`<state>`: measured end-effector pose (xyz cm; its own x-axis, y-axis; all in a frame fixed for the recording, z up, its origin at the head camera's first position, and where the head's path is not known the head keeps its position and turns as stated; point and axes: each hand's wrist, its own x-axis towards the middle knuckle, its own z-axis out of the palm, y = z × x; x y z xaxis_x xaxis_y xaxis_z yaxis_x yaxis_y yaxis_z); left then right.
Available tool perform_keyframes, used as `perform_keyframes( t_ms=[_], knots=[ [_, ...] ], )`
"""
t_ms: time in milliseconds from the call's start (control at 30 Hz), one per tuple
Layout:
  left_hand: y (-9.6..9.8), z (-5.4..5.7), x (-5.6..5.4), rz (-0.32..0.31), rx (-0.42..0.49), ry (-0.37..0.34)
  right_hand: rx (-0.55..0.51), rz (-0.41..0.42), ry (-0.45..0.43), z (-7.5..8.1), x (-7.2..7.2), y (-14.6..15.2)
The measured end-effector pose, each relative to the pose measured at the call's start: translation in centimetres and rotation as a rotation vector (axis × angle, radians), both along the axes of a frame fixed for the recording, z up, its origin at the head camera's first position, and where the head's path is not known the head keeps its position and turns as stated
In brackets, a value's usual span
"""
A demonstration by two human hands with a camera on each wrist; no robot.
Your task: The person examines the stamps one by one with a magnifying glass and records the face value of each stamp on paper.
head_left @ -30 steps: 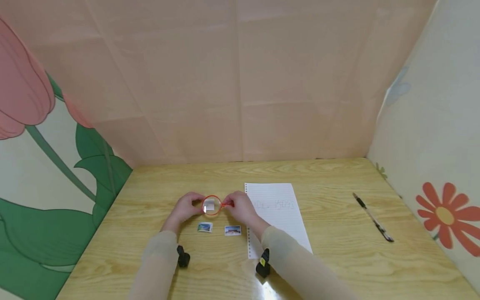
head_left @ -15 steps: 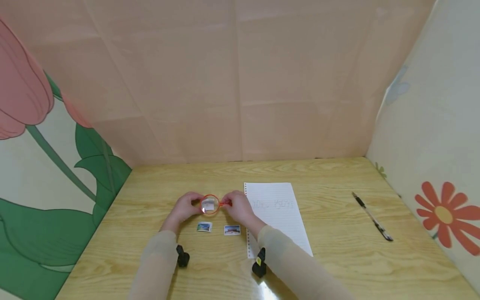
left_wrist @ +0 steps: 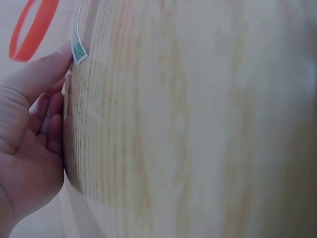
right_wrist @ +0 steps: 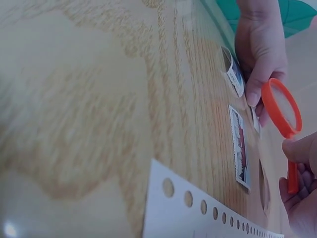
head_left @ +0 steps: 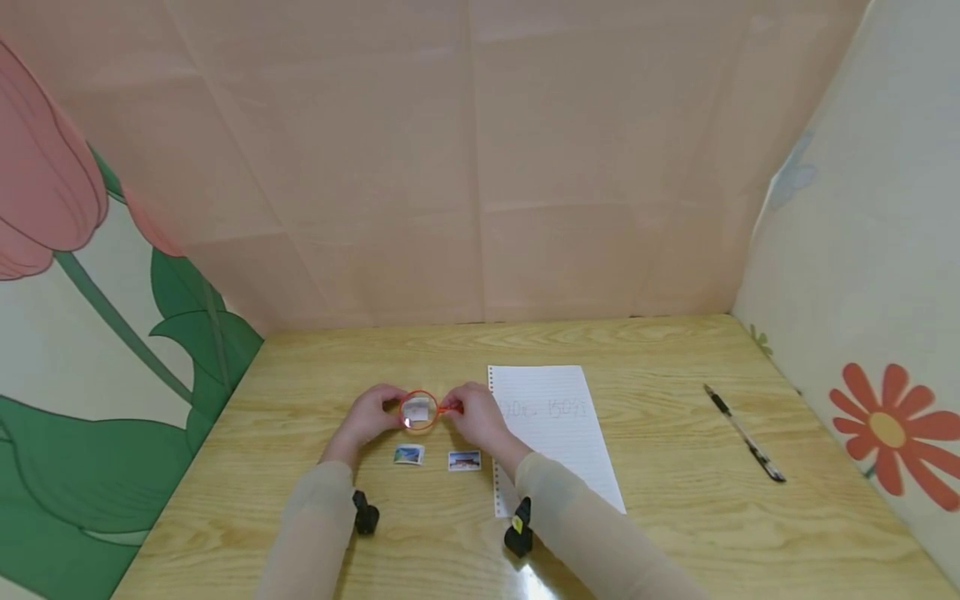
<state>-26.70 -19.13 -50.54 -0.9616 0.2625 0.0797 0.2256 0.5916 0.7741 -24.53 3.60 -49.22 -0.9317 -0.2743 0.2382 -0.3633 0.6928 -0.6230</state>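
Note:
In the head view my right hand point(head_left: 476, 414) grips the handle of a small red magnifying glass point(right_wrist: 293, 133). Its round lens sits over a small whitish stamp point(head_left: 417, 410), seen through the glass. My left hand point(head_left: 372, 413) is at the lens's left side; in the right wrist view its thumb and finger pinch the whitish stamp's edge. On the table nearer the body lie a blue-green picture stamp point(head_left: 408, 454), slightly curled, and a stamp with a red building point(head_left: 464, 461). The curled stamp also shows by the left thumb in the left wrist view point(left_wrist: 79, 52).
A lined sheet of paper point(head_left: 558, 454) with punched holes and faint writing lies right of the hands, partly under the right forearm. A black pen point(head_left: 745, 433) lies farther right. A pink-covered wall point(head_left: 480, 167) rises behind the wooden table point(head_left: 660, 533).
The magnifying glass has shifted slightly left over the whitish stamp. Both hands stay almost in place, and the stamps on the table have not moved.

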Motion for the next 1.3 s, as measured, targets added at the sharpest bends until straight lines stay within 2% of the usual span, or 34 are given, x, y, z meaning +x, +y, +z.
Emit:
perform_keyframes(
  t_ms=[267, 467, 667, 800, 933, 1100, 1300],
  knots=[
    [0.1, 0.0, 0.0, 0.008, -0.002, -0.011, -0.019, 0.008, 0.041, 0.0, 0.2, 0.0],
    [0.0, 0.0, 0.1, 0.005, 0.004, 0.000, -0.027, 0.014, 0.015, 0.1, 0.2, 0.1],
    [0.3, 0.1, 0.2, 0.017, -0.006, -0.028, -0.071, 0.050, 0.078, 0.4, 0.6, 2.4],
    [0.5, 0.4, 0.3, 0.046, -0.019, -0.068, -0.098, 0.036, 0.078, 0.6, 0.7, 5.8],
    [0.5, 0.3, 0.3, 0.065, -0.025, -0.089, -0.137, -0.010, 0.087, 0.4, 0.8, 10.6],
    [0.4, 0.1, 0.2, 0.071, -0.023, -0.103, -0.154, -0.118, 0.087, -0.1, 1.4, 17.1],
    [0.4, 0.1, 0.1, 0.063, -0.022, -0.104, -0.091, -0.242, 0.053, -0.3, 2.2, 24.4]
  ],
)
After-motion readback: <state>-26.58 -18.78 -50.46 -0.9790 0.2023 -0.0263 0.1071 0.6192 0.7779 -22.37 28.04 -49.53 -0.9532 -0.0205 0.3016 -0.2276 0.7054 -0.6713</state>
